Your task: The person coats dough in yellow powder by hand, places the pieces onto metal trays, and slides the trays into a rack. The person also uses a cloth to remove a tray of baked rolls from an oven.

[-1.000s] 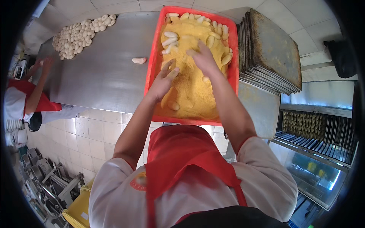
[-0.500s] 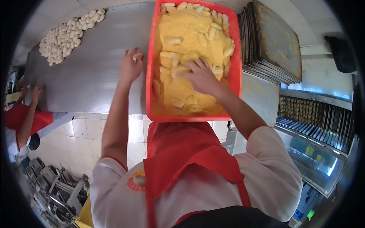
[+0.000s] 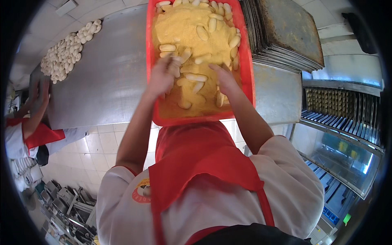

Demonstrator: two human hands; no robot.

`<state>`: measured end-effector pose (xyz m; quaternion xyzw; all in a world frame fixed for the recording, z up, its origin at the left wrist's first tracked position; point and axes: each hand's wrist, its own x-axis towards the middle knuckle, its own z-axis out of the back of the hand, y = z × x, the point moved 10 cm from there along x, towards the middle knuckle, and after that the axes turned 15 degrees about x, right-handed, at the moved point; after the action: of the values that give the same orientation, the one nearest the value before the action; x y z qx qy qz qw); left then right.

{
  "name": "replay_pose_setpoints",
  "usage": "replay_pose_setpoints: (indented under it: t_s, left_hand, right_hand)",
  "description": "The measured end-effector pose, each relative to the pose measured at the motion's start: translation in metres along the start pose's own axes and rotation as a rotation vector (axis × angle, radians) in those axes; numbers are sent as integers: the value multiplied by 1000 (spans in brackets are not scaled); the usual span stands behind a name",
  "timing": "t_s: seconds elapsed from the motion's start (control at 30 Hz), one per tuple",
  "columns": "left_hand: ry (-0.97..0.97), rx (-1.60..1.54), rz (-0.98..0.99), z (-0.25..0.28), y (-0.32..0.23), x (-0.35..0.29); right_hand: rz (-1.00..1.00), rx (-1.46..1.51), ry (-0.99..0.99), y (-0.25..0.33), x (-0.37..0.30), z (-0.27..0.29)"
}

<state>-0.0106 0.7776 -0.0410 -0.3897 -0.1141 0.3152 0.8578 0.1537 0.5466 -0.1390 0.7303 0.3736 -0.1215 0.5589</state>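
Observation:
A red plastic tray [image 3: 250, 96] holds yellow crumbs [image 3: 179, 26] and pale, oval dough pieces [image 3: 196, 77], some lying on top and some partly buried. My left hand [image 3: 161, 77] is over the tray's left side, its fingers smeared by motion. Pale dough shows right at those fingertips, but whether it is gripped I cannot make out. Over the right side, my right hand [image 3: 225, 79] reaches down to the crumbs, thumb and fingers apart, with nothing visible between them. A dough piece [image 3: 220, 99] lies just below it.
On the metal table [image 3: 102, 77], many small dough balls [image 3: 63, 55] are heaped at the far left. Stacked baking sheets [image 3: 290, 32] stand right of the tray. Another person's hands [image 3: 41, 96] are at the table's left end. A rack with trays [image 3: 335, 110] is at far right.
My left hand has come from beside the tray to over its crumbs. My right hand has drawn back rightward from the middle. Several dough pieces now lie differently. The view has shifted slightly.

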Motion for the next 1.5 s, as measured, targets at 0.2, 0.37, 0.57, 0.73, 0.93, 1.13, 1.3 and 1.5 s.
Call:
replay_pose_setpoints:
  t_s: [0.2,0.37,0.57,0.73,0.93,1.13,1.3,1.5]
  left_hand:
    - [-146,213,282,-35,47,-69]
    - [38,-585,570,-78,20,-50]
    - [2,-697,251,-76,-45,-34]
    - [124,178,130,-52,-16,-55]
    - [38,-188,304,-41,-1,-67]
    - [134,725,23,-102,-72,-21]
    - [-80,469,-94,-80,-45,-35]
    - [190,-83,101,-28,-15,-80]
  right_hand:
    - [138,-393,169,68,-48,-8]
    - [-336,-117,125,-4,-32,-6]
    - [231,-386,653,60,-45,-75]
    - [404,-1087,660,55,-47,-25]
    - [271,-578,412,59,-31,39]
    - [503,-1095,389,76,-31,-21]
    - [381,-1294,449,64,-38,-30]
    - [451,-1182,460,29,-55,-13]
